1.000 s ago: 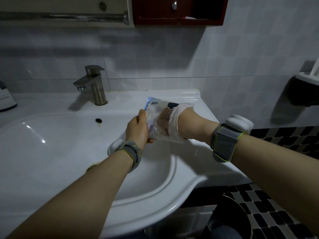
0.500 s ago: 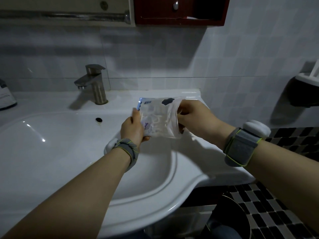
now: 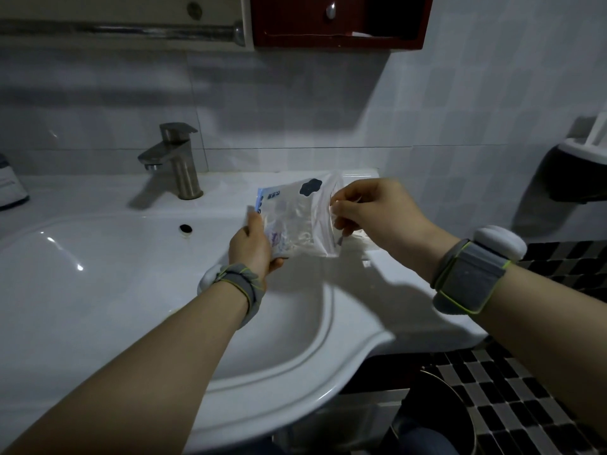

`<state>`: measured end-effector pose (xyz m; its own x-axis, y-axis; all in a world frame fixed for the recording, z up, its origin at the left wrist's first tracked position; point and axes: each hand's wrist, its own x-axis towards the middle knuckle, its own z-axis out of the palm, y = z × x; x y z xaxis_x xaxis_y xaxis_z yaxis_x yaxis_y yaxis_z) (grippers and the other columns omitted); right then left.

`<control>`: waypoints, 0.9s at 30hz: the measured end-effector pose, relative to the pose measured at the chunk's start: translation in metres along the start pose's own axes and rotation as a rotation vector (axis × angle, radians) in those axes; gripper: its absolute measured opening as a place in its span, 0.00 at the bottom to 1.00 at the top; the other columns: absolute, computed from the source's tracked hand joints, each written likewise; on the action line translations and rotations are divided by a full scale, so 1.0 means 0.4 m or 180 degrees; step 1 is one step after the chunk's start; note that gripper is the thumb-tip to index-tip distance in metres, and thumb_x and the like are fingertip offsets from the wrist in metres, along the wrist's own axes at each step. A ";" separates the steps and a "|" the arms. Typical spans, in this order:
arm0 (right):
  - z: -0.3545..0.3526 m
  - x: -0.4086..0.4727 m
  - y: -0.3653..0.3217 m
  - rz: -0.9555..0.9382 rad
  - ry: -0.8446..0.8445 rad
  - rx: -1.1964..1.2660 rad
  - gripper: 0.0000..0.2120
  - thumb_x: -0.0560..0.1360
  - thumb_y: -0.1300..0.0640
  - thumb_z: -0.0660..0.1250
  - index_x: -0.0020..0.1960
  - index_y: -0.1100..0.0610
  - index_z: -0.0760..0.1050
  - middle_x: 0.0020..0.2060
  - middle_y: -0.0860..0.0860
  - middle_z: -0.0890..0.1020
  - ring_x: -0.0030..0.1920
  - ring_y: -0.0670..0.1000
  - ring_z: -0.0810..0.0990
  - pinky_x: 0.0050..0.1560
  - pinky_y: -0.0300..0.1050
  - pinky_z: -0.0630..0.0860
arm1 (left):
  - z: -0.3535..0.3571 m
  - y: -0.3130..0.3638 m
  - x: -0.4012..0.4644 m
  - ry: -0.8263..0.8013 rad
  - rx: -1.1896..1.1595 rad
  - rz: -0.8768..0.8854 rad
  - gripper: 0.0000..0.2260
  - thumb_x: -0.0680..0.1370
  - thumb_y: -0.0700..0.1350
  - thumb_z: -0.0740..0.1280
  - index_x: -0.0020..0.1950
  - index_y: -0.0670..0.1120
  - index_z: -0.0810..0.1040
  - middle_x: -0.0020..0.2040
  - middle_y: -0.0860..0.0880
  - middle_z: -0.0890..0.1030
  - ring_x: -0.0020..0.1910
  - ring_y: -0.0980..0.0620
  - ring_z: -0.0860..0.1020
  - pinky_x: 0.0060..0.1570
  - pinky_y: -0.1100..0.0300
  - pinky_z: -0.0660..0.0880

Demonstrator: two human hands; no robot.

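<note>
White washbasin counter point(image 3: 98, 198), steel faucet point(image 3: 177, 159) at its back edge — pale container point(image 3: 10, 185) far left

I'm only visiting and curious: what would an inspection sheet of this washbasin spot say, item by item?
Surface: white washbasin, glossy, with a metal faucet at the back.
Job's things: clear plastic bag with blue print, held above the basin's right side; the pale contents are too blurred to name.
Clutter: pale object at the left edge, cut off by the frame.
Hands: left hand grips the bag's left side; right hand pinches its right edge.
Cables: nothing seen.
Surroundings: red cabinet and towel bar above; dark wall holder at right; checkered tiles below.
</note>
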<state>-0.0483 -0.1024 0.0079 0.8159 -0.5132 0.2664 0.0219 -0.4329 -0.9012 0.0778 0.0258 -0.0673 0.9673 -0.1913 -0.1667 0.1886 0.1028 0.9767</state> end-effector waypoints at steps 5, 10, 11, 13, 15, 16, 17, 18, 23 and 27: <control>-0.029 0.002 -0.016 0.0072 -0.0090 0.0405 0.03 0.74 0.71 0.67 0.43 0.67 0.79 0.32 0.59 0.78 0.31 0.53 0.78 0.34 0.40 0.77 | -0.007 0.003 0.004 0.0082 -0.0061 -0.0108 0.19 0.82 0.60 0.55 0.55 0.48 0.78 0.40 0.49 0.82 0.32 0.51 0.80 0.22 0.65 0.73; -0.074 0.008 -0.016 0.0146 -0.0110 0.0623 0.02 0.74 0.71 0.67 0.43 0.68 0.79 0.34 0.60 0.78 0.31 0.51 0.78 0.35 0.39 0.77 | -0.011 0.000 0.014 0.0127 -0.0083 -0.0178 0.19 0.82 0.59 0.55 0.59 0.47 0.78 0.42 0.49 0.81 0.34 0.51 0.80 0.22 0.66 0.74; -0.084 0.009 -0.014 0.0169 -0.0102 0.0676 0.02 0.74 0.71 0.67 0.44 0.68 0.78 0.34 0.59 0.78 0.31 0.51 0.78 0.35 0.39 0.77 | -0.013 -0.002 0.017 0.0131 -0.0086 -0.0189 0.19 0.82 0.59 0.55 0.59 0.47 0.77 0.43 0.48 0.81 0.35 0.50 0.80 0.22 0.65 0.74; -0.103 0.008 -0.008 0.0215 -0.0070 0.0784 0.02 0.74 0.71 0.67 0.46 0.70 0.78 0.34 0.58 0.77 0.31 0.50 0.78 0.34 0.37 0.77 | -0.015 -0.003 0.022 0.0148 -0.0091 -0.0212 0.18 0.82 0.58 0.55 0.59 0.48 0.77 0.43 0.49 0.81 0.36 0.50 0.80 0.22 0.65 0.74; -0.118 0.008 0.001 0.0263 -0.0006 0.0853 0.04 0.75 0.72 0.66 0.49 0.71 0.77 0.34 0.58 0.76 0.29 0.48 0.77 0.33 0.36 0.77 | -0.021 -0.006 0.030 0.0193 -0.0111 -0.0234 0.18 0.82 0.58 0.55 0.58 0.47 0.77 0.43 0.48 0.81 0.37 0.49 0.80 0.22 0.66 0.73; -0.124 0.008 0.007 0.0291 0.0037 0.0877 0.05 0.75 0.72 0.65 0.50 0.71 0.77 0.33 0.58 0.76 0.28 0.47 0.77 0.33 0.35 0.77 | -0.023 -0.007 0.034 0.0214 -0.0122 -0.0249 0.18 0.82 0.57 0.55 0.58 0.47 0.77 0.44 0.48 0.81 0.38 0.49 0.80 0.21 0.66 0.73; -0.131 0.008 0.015 0.0319 0.0078 0.0912 0.05 0.76 0.71 0.65 0.50 0.71 0.77 0.33 0.58 0.76 0.28 0.47 0.77 0.33 0.35 0.76 | -0.026 -0.009 0.037 0.0236 -0.0133 -0.0269 0.18 0.82 0.57 0.55 0.57 0.47 0.77 0.44 0.47 0.81 0.38 0.48 0.80 0.21 0.66 0.73; -0.135 0.006 0.023 0.0348 0.0106 0.0961 0.05 0.76 0.71 0.65 0.50 0.70 0.77 0.33 0.58 0.75 0.28 0.47 0.76 0.33 0.34 0.76 | -0.028 -0.011 0.039 0.0249 -0.0145 -0.0292 0.18 0.82 0.57 0.55 0.57 0.46 0.77 0.44 0.47 0.81 0.38 0.48 0.80 0.21 0.67 0.72; -0.140 -0.003 0.053 0.0423 0.0047 0.1104 0.05 0.76 0.71 0.65 0.51 0.70 0.76 0.34 0.57 0.75 0.30 0.47 0.75 0.32 0.34 0.76 | -0.026 -0.016 0.044 0.0234 -0.0190 -0.0329 0.18 0.82 0.57 0.55 0.59 0.47 0.77 0.45 0.48 0.81 0.37 0.49 0.80 0.21 0.67 0.72; -0.140 -0.002 0.064 0.0424 -0.0026 0.0876 0.05 0.75 0.72 0.65 0.51 0.72 0.77 0.35 0.59 0.76 0.31 0.50 0.76 0.31 0.36 0.76 | -0.030 -0.016 0.048 0.0243 -0.0232 -0.0373 0.18 0.82 0.57 0.54 0.59 0.48 0.77 0.48 0.46 0.82 0.40 0.49 0.80 0.21 0.67 0.73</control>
<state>-0.0806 -0.1544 0.0039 0.8266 -0.5455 0.1380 0.0694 -0.1445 -0.9871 0.0971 0.0330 -0.0782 0.9475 -0.1316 -0.2915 0.3101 0.1552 0.9379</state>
